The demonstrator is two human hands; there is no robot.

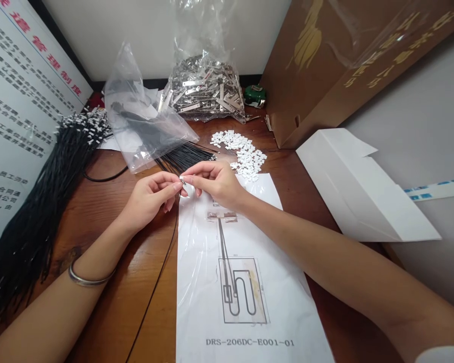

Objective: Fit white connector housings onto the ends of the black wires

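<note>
My left hand [151, 199] pinches the end of a thin black wire [162, 267], which hangs down from its fingers across the table to the bottom edge. Fingertip to fingertip with it, my right hand [217, 184] is closed on a small white piece at the wire's metal tip; most of that piece is hidden by the fingers. Both hands are above the top of a printed drawing sheet [200, 302]. Just beyond the right hand lies a pile of small white plastic sleeves [245, 154]. Black wires with bare metal ends [189, 155] lie behind the hands.
A thick bundle of black wires with white ends [53, 186] hangs at the left. At the back are a clear bag [136, 116], a bag of metal strips [208, 91] and a green tape measure [254, 96]. A brown box [325, 75] and folded white card [355, 186] stand right.
</note>
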